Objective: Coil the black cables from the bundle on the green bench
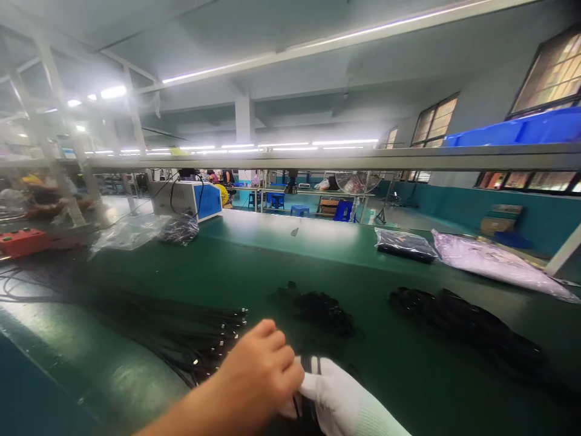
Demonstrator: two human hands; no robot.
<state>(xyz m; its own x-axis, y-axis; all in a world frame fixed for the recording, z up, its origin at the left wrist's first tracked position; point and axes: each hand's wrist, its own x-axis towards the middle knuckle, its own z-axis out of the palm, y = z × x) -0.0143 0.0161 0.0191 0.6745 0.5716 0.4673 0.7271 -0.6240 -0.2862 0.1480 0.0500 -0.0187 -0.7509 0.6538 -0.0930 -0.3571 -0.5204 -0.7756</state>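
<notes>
Both hands, bare left grip (261, 369) and gloved right grip (338, 396), clench a black cable bundle (305, 404) between them.

Left hand (258, 372) is bare, with no glove, and its forearm shows no sleeve as far as the bottom edge of the frame. Right hand (345, 399) wears a white knit glove with a fine ribbed weave, covering the hands' right side fully; its wrist and cuff are cut off by the frame
</notes>
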